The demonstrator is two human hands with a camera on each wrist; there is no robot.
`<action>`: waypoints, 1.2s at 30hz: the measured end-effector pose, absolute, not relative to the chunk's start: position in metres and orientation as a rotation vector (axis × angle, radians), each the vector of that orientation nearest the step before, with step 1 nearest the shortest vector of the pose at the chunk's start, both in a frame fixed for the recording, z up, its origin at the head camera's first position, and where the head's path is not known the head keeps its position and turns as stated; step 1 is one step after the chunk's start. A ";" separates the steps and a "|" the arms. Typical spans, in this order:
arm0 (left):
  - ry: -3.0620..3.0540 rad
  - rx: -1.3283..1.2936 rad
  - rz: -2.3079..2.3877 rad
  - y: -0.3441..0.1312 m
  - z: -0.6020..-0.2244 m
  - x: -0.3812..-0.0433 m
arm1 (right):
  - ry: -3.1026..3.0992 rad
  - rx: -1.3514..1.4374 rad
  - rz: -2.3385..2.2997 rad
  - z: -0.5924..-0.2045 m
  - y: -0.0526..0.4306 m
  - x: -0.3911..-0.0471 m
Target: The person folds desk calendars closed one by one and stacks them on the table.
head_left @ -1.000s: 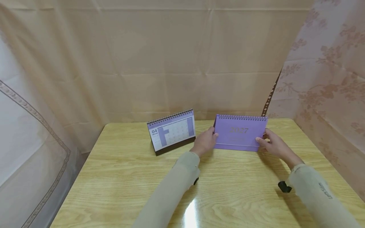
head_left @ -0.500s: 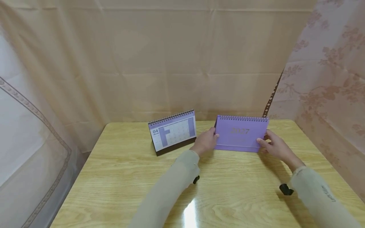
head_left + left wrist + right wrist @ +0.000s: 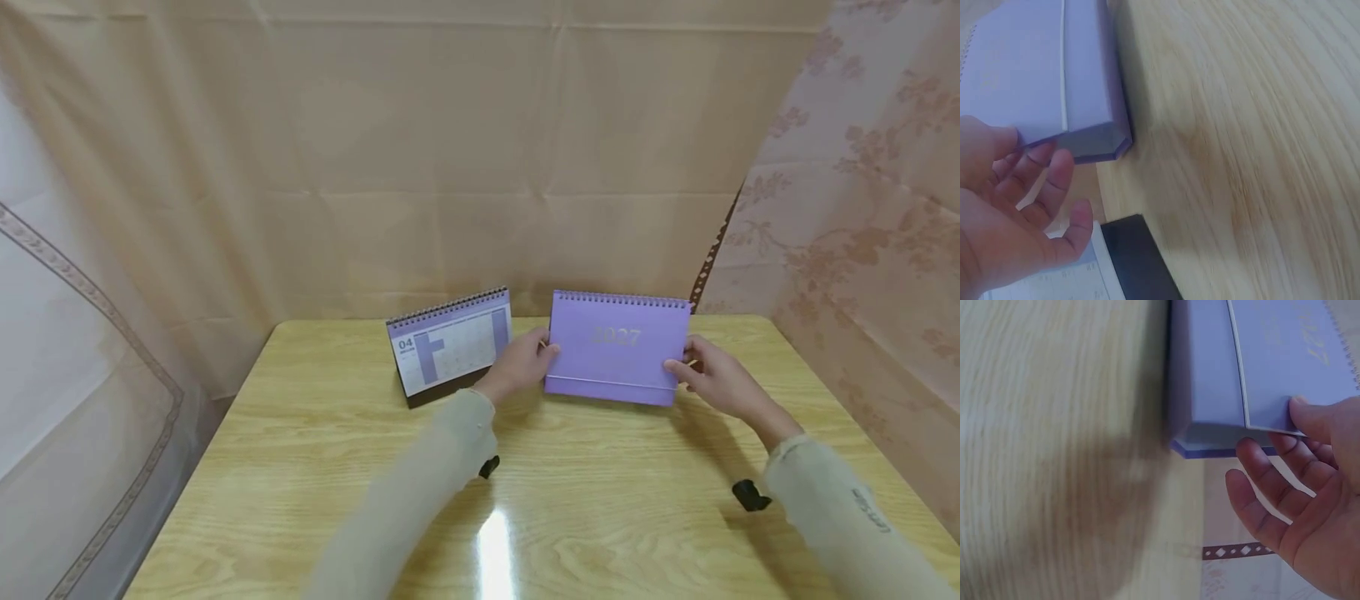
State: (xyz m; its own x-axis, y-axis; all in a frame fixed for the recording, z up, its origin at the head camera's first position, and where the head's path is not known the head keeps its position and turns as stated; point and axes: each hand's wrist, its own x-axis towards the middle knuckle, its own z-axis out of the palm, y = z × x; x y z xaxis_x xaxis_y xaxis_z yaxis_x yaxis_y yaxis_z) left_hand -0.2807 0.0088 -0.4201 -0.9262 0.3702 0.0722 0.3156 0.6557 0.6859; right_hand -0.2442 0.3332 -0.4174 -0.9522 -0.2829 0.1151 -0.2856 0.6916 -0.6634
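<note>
A purple desk calendar (image 3: 617, 354) marked 2027, spiral-bound along its top edge, stands tilted back between my two hands. My left hand (image 3: 517, 364) pinches its left edge, thumb on the front cover and fingers behind. On the other side my right hand (image 3: 716, 379) pinches the right edge in the same way. In the left wrist view the calendar's folded base (image 3: 1094, 142) shows its open end. A second desk calendar (image 3: 453, 346), turned to a page marked 04, stands left of my left hand, which hides part of its right side.
Both calendars are near the back of a wooden table (image 3: 600, 500). Beige cloth (image 3: 420, 167) hangs behind it, with a flowered curtain (image 3: 877, 233) at the right and a pale curtain (image 3: 67, 350) at the left.
Both hands have shifted the purple calendar a little to the left, and it looks slightly larger and higher at the top. The other calendar stays put.
</note>
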 end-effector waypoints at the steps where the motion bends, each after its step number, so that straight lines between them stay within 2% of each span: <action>1: 2.780 0.592 1.154 0.007 -0.419 -0.281 | -2.894 0.487 1.120 -0.415 0.332 -0.244; 9: 2.707 0.589 1.280 -0.014 -0.411 -0.272 | -2.968 0.459 1.177 -0.402 0.321 -0.240; 21: 2.547 0.561 1.492 -0.043 -0.402 -0.252 | -2.986 0.454 1.547 -0.388 0.307 -0.229; 36: 2.117 0.455 1.638 -0.092 -0.401 -0.214 | -2.935 0.301 2.016 -0.396 0.282 -0.209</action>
State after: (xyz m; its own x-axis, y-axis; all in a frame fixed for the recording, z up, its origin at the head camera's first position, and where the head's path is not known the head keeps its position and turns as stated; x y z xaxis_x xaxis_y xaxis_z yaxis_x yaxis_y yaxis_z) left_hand -0.2140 -0.0923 -0.4007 -0.8570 0.4990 -0.1289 0.0005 0.2508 0.9680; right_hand -0.2087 0.2816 -0.3959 -0.8949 -0.3677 -0.2529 0.1040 0.3791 -0.9195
